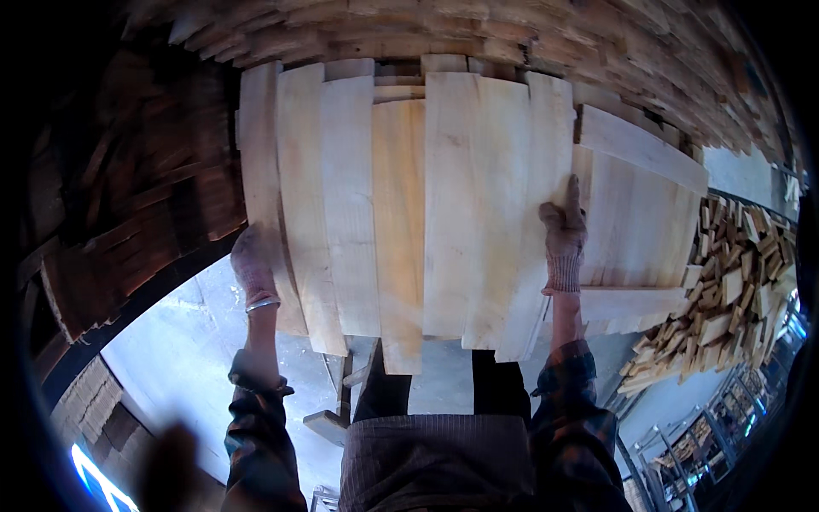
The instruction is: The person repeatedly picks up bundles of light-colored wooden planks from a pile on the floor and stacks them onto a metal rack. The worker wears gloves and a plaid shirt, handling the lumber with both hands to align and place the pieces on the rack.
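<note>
Workshop space, pale floor [192, 311], wood piled on nearly every side. Nearest: striped apron [435, 461] at bottom centre, dark plaid sleeves [260, 435] either side. Then both gloved hands, at opposite side edges of a row of pale boards [398, 213] lying side by side, lengthwise away from the person, mid-view. Left hand [253, 264] is against the left edge, fingers mostly out of sight; can't tell if it grips or only presses. Right hand [565, 235] is at the right edge, one finger pointing up along it, thumb toward the top face; the rest is unclear, so grip can't be confirmed.

Progress, judged: boards are already laid out as a row, mostly snug, one yellower board among them. Ends look staggered, near and far, so evening up or handling the row as one batch is probably left. No finished state can be confirmed.

Farther: a second group of pale boards [640, 205] just right of the row, stacked brown wood [384, 34] behind, dark wood [145, 213] at left, heap of loose pieces [725, 290] far right.

Hard to read: what supports the row, mostly covered; layers beneath it; dark blur [166, 461] lower left, unidentifiable; outer rim lost to black.
</note>
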The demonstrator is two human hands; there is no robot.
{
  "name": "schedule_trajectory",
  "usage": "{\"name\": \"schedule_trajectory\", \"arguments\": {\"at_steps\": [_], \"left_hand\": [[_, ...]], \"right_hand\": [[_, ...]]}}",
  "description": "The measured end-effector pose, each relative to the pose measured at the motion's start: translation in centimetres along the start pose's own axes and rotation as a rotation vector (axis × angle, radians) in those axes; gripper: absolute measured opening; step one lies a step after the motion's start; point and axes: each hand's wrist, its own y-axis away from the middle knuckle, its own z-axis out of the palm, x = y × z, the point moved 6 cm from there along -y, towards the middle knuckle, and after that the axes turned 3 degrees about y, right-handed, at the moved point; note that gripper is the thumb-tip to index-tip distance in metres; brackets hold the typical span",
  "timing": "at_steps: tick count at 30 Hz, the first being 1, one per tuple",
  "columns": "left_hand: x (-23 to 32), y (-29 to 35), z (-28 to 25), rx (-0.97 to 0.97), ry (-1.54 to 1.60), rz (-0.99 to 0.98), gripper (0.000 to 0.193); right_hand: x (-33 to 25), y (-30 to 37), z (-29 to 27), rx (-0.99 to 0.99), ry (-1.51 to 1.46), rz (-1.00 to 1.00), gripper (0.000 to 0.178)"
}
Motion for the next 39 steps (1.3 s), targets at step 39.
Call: {"name": "schedule_trajectory", "arguments": {"at_steps": [39], "left_hand": [[2.7, 24.9, 2.8, 0.086, 0.447, -0.49, 0.077]], "right_hand": [[0.6, 32.4, 1.6, -0.811, -0.798, 1.137, 0.016]]}}
